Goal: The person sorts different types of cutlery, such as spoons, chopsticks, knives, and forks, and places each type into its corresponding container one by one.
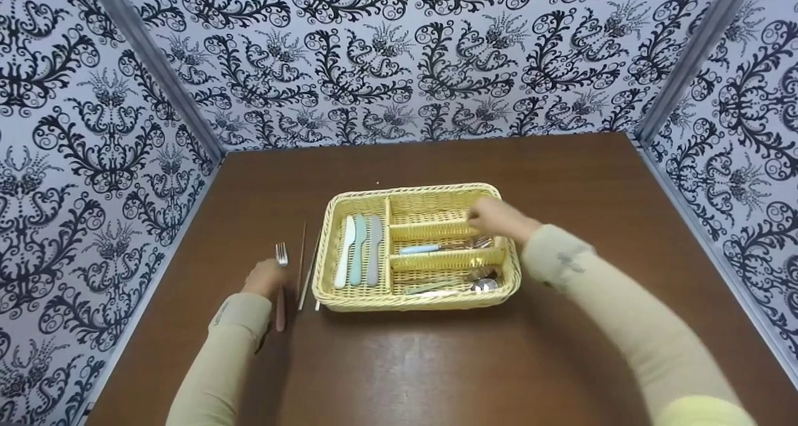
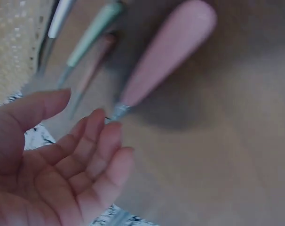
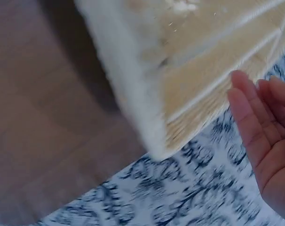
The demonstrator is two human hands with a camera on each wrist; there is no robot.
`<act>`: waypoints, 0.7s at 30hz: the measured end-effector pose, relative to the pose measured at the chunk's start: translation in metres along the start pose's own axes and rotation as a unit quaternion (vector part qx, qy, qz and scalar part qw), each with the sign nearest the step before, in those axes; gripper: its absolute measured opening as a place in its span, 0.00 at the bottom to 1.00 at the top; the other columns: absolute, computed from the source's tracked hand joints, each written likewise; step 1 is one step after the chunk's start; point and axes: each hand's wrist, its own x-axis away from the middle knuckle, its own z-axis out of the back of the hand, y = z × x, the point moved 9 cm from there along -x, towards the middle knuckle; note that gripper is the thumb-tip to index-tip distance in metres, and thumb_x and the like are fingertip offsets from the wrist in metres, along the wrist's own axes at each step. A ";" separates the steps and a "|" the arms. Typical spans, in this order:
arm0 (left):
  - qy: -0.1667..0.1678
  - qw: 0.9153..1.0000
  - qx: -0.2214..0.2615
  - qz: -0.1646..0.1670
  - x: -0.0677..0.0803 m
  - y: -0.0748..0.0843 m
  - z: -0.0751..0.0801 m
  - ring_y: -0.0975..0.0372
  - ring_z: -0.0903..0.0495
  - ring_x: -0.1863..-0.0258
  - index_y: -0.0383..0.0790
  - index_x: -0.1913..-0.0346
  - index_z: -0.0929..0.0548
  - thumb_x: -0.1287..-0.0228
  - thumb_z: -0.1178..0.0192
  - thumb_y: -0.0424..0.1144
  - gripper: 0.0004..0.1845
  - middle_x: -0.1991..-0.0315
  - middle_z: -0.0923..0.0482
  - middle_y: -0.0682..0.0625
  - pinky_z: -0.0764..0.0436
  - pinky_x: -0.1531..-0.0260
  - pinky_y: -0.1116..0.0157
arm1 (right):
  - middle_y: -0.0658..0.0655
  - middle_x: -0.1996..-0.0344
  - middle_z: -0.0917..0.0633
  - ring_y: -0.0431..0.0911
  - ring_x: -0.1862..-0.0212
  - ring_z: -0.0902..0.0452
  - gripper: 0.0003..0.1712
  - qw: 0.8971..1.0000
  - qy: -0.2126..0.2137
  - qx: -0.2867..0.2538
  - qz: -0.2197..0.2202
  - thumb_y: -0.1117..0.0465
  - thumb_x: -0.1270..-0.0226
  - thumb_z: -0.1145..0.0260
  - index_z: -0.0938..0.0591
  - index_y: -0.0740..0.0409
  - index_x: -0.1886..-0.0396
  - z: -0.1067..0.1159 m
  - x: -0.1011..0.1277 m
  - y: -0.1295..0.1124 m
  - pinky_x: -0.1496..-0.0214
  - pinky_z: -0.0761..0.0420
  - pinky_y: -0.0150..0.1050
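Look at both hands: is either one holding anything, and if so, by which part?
Nothing is held. The left hand is open beside the pink-handled fork on the table. The right hand hovers, fingers straight, over the wicker tray.

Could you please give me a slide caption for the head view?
Left hand by a pink-handled fork; right hand over the wicker cutlery basket.
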 end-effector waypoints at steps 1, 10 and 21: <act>-0.015 1.000 0.002 0.006 0.001 -0.004 -0.004 0.51 0.26 0.71 0.26 0.65 0.22 0.49 0.42 0.37 0.15 0.66 0.22 0.35 0.24 0.68 0.53 | 0.57 0.81 0.21 0.40 0.82 0.31 0.10 0.999 0.008 -0.030 -0.016 0.69 0.40 0.44 0.22 0.65 0.80 0.005 0.005 0.012 0.77 0.25 0.34; -0.129 0.989 0.053 0.056 0.009 -0.026 -0.030 0.55 0.23 0.74 0.27 0.73 0.15 0.43 0.42 0.37 0.13 0.73 0.21 0.41 0.21 0.75 0.63 | 0.60 0.81 0.19 0.39 0.84 0.27 0.12 0.984 0.096 -0.114 -0.101 0.69 0.40 0.45 0.19 0.74 0.65 0.034 0.059 0.112 0.76 0.22 0.38; -0.147 0.983 0.098 0.051 0.016 -0.025 -0.036 0.62 0.25 0.87 0.25 0.78 0.16 0.42 0.43 0.32 0.13 0.83 0.21 0.42 0.25 0.86 0.68 | 0.54 0.83 0.20 0.38 0.83 0.25 0.12 0.981 0.079 -0.121 -0.127 0.67 0.37 0.45 0.20 0.74 0.63 0.036 0.070 0.128 0.78 0.24 0.33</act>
